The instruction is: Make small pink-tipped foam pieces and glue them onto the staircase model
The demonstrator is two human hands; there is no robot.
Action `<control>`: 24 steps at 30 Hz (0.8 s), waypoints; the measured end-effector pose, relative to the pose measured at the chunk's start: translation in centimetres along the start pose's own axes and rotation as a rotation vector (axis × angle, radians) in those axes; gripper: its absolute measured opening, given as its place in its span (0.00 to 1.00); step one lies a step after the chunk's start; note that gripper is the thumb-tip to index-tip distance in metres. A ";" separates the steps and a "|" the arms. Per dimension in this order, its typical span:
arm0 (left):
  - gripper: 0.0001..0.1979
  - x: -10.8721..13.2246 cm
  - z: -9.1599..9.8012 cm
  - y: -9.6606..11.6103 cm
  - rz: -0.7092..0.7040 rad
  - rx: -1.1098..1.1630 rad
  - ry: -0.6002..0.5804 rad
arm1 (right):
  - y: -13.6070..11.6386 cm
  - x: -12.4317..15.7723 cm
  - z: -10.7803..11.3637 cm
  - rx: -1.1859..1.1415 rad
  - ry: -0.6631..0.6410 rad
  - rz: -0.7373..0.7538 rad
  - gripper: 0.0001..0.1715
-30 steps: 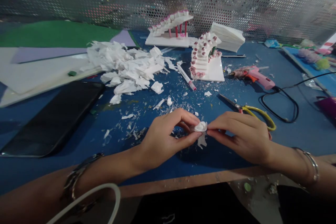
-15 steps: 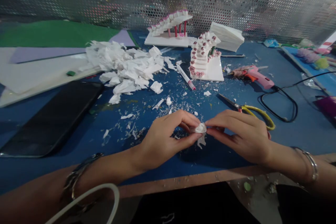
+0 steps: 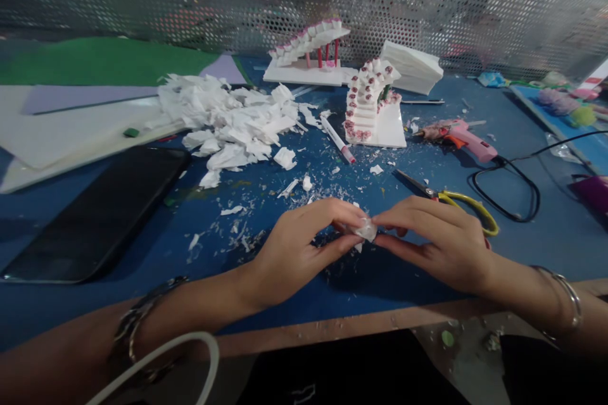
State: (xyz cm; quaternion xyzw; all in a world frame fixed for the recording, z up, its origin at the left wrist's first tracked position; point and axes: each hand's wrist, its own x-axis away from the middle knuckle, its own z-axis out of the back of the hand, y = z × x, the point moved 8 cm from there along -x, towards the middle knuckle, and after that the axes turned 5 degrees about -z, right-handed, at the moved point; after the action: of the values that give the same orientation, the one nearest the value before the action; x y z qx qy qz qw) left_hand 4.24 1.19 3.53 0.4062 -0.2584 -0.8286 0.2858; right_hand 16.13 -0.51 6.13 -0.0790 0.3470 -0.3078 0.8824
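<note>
Between both hands, above the blue table, is a small crumpled piece of white tissue paper (image 3: 367,230). My left hand (image 3: 304,243) pinches it from the left between thumb and fingers. From the other side, the thumb and fingertips of my right hand (image 3: 434,240) close on its right edge. Scissors (image 3: 456,199) with yellow handles lie just beyond my right hand. A heap of torn white tissue paper (image 3: 232,117) is further back on the left, with small scraps strewn towards my hands.
Two white miniature staircase models (image 3: 375,104) stand at the back, before a perforated metal screen (image 3: 228,6). A pink glue gun (image 3: 468,139) and its black cord lie right. A pen (image 3: 338,139) rests mid-table. A black phone (image 3: 99,215) lies left, near white and green sheets.
The tissue piece has been turned and bunched between the fingertips, and the loose strip hanging below it shows less. Both hands stay in nearly the same place.
</note>
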 end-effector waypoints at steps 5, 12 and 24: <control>0.05 -0.2 -0.1 0.0 0.000 0.004 -0.019 | 0.1 0.0 0.0 -0.007 -0.011 -0.001 0.09; 0.08 -0.2 -0.4 -0.3 0.002 0.142 -0.052 | 0.4 0.1 -0.1 -0.062 -0.042 -0.010 0.08; 0.07 0.1 -1.2 -1.6 0.175 0.345 -0.102 | 0.5 0.1 -0.4 -0.085 -0.093 -0.005 0.07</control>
State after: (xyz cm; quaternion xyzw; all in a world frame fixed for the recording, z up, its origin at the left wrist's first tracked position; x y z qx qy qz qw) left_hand 4.71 2.03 1.79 0.3827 -0.4450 -0.7635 0.2694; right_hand 16.15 -0.13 5.63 -0.1316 0.3185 -0.2908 0.8926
